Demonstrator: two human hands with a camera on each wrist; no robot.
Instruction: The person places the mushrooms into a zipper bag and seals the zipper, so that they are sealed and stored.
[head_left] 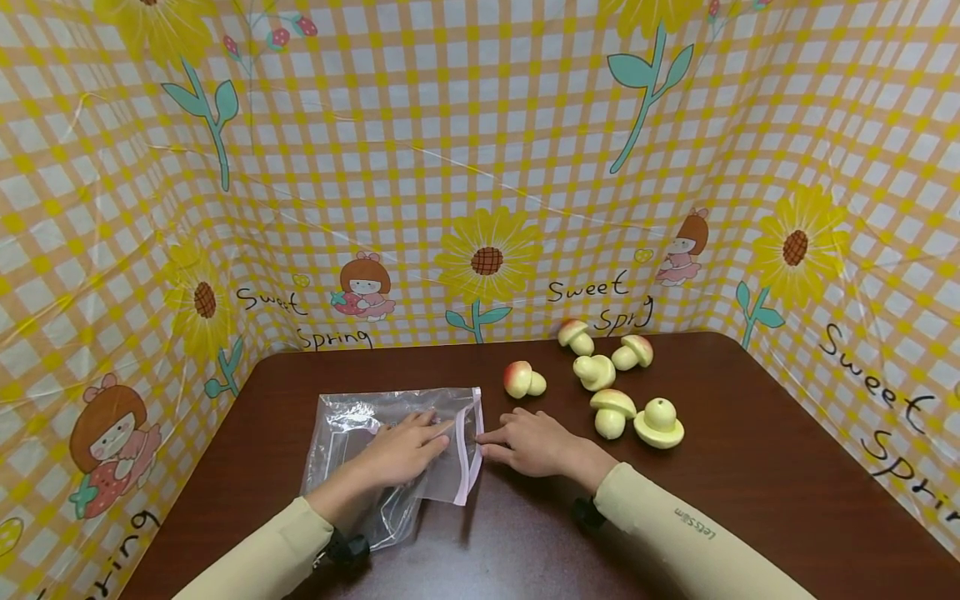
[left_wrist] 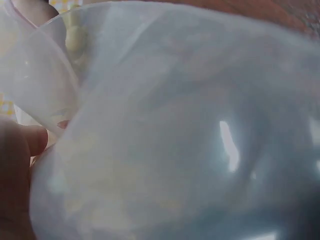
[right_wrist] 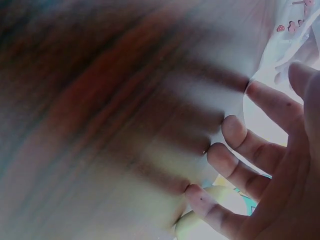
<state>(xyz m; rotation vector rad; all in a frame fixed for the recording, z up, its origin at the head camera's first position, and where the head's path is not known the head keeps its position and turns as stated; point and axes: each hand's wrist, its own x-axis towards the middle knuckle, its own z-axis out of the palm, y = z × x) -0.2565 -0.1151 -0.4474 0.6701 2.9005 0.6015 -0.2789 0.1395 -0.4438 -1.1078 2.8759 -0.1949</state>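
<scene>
1. Left hand (head_left: 408, 448) lies over the clear bag (head_left: 348, 417), fingers extended and slightly apart, thumb reaching toward the bag's mouth. It rests on the plastic, with no firm grasp showing; loose film blurs most of the left wrist view.
2. Right hand (head_left: 531, 442) sits just outside the mouth, fingers gently bent and spread, thumb standing off from the index finger. At least 1 fingertip touches the bag's edge; nothing appears enclosed in the hand.
3. The bag lies on the table (head_left: 750, 500), left of centre, under the left hand and to the right hand's left.
4. Its mouth, edged by 2 pink bands (head_left: 462, 442), faces right. Their long axis runs from near the person toward the back wall, roughly across the line joining the hands. The bands bow apart partway along; whether the layers are parted, I cannot tell.
5. I judge that crosswise edge between the 2 hands to be the relation that matters most: right fingertips at it, left thumb just short.
6. The 6 mushrooms (head_left: 594, 372) lie farther back and right, nearer the right hand; the closest is the red-capped mushroom (head_left: 517, 379) just beyond its knuckles.
</scene>
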